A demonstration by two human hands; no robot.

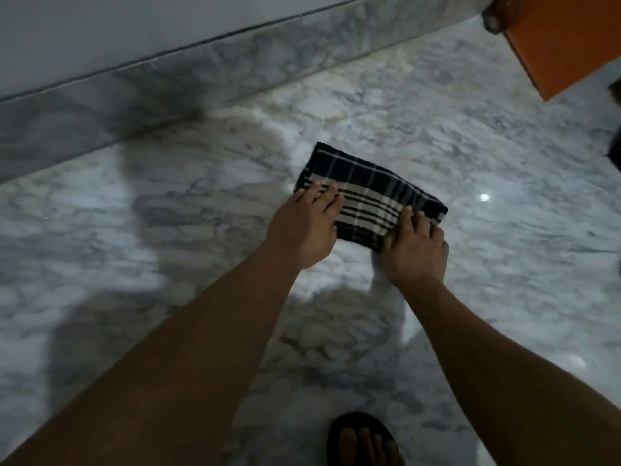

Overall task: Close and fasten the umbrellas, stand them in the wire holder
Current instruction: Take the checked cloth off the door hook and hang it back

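Note:
A folded plaid cloth (369,193), dark navy with cream stripes, lies flat on the marble floor (504,264). My left hand (302,230) grips its left end, fingers on top and thumb at the near edge. My right hand (416,253) holds the near right corner, fingers curled over the edge. No umbrella and no wire holder are in view.
A marble skirting (168,82) runs along the wall at the back left. An orange box-like object (564,38) juts in at the top right. A dark thing (616,146) sits at the right edge. My foot in a black sandal (363,442) stands at the bottom.

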